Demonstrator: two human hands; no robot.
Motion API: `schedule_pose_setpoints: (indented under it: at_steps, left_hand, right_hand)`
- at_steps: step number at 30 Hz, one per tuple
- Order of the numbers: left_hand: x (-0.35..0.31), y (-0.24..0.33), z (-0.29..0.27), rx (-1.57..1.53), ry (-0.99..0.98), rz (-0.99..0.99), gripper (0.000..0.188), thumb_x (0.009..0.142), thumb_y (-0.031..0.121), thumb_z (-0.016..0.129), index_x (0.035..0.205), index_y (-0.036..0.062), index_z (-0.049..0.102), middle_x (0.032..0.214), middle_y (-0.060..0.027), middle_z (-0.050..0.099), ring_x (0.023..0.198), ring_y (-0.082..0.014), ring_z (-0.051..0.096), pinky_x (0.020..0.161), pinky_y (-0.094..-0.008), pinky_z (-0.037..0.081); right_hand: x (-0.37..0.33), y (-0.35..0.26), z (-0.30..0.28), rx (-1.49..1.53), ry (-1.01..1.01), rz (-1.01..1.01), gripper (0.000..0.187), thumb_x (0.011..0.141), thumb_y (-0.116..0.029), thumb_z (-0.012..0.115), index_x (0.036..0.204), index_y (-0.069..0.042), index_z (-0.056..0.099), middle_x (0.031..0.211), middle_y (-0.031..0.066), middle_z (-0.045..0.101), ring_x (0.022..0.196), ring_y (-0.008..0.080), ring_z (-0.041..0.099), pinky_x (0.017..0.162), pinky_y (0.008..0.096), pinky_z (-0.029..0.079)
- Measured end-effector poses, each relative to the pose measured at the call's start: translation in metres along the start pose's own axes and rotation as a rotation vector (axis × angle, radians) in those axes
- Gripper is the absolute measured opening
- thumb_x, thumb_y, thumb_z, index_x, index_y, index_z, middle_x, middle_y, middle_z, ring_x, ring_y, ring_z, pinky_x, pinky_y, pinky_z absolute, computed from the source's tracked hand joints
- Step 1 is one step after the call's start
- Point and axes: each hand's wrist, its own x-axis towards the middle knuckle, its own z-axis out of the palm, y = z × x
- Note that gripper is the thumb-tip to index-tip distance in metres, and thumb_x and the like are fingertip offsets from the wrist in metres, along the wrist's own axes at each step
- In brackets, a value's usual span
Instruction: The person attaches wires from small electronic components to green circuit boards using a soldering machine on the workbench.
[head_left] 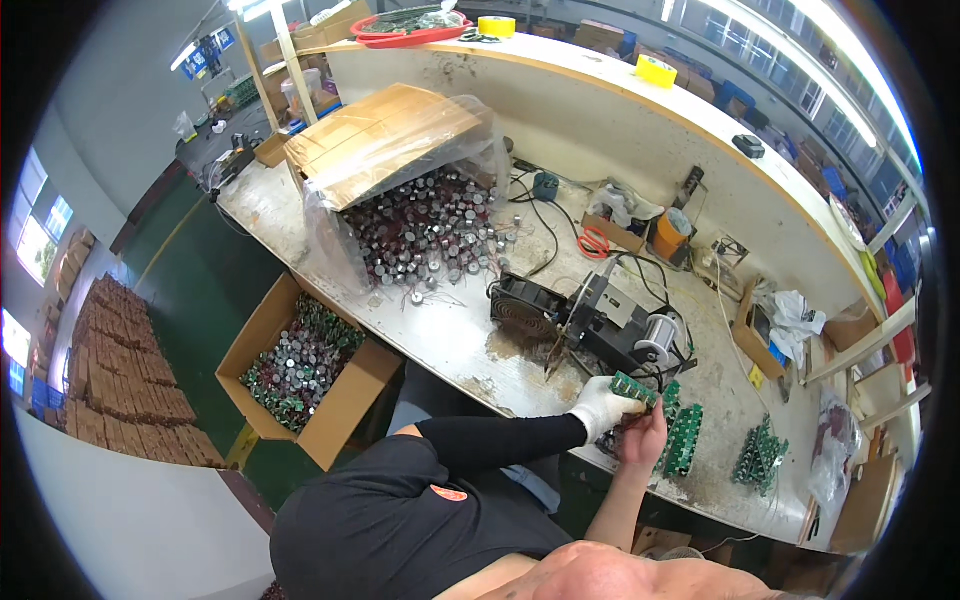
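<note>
A strip of green circuit boards [632,388] is held up over the bench's front edge. My left hand [601,409], in a white glove below a black sleeve, is closed on its left part. At the strip's right end the bare fingers of my right hand [645,437] grip it too. More green circuit board strips [684,440] lie on the bench just right of my hands. Beyond them stands a soldering machine [610,318] with a reel of solder wire [657,338] on its side. What lies under my left hand is partly hidden.
A tipped carton [390,135] spills small round motors [430,235] onto the bench. Another carton [345,400], below the front edge, holds motors with green boards. A fan [530,305], red scissors [593,242] and cables stand farther back. A board pile [762,455] lies right.
</note>
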Motion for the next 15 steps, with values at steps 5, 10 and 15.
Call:
schedule_pose_setpoints:
  at_steps: [5,10,15]
  left_hand:
    - [0.009,-0.01,-0.005,-0.123,-0.051,-0.078,0.018,0.073,0.0,0.074,0.09,0.0005,0.068,0.084,-0.0062,0.069,0.073,-0.0162,0.065,0.066,-0.0299,0.053]
    - [0.005,-0.007,0.002,0.086,0.012,0.104,0.022,0.077,-0.001,0.07,0.098,0.0003,0.066,0.087,-0.0063,0.069,0.077,-0.0138,0.064,0.07,-0.0278,0.052]
    - [-0.002,0.002,0.002,0.154,-0.092,0.115,0.019,0.08,0.002,0.067,0.098,-0.0019,0.066,0.086,-0.0059,0.068,0.075,-0.0128,0.062,0.07,-0.0272,0.051]
  right_hand:
    - [0.009,0.008,-0.014,0.284,-0.095,0.072,0.029,0.1,-0.023,0.044,0.114,-0.002,0.056,0.103,0.008,0.065,0.092,0.0187,0.061,0.084,0.0334,0.05]
    - [-0.01,0.0,0.04,0.066,0.053,-0.017,0.036,0.1,-0.02,0.043,0.129,0.0,0.044,0.115,0.0147,0.059,0.1,0.026,0.061,0.086,0.0383,0.049]
    - [-0.002,0.005,0.013,-0.06,0.09,-0.162,0.033,0.097,-0.008,0.046,0.129,0.001,0.044,0.113,0.0144,0.059,0.099,0.0253,0.061,0.086,0.0396,0.05]
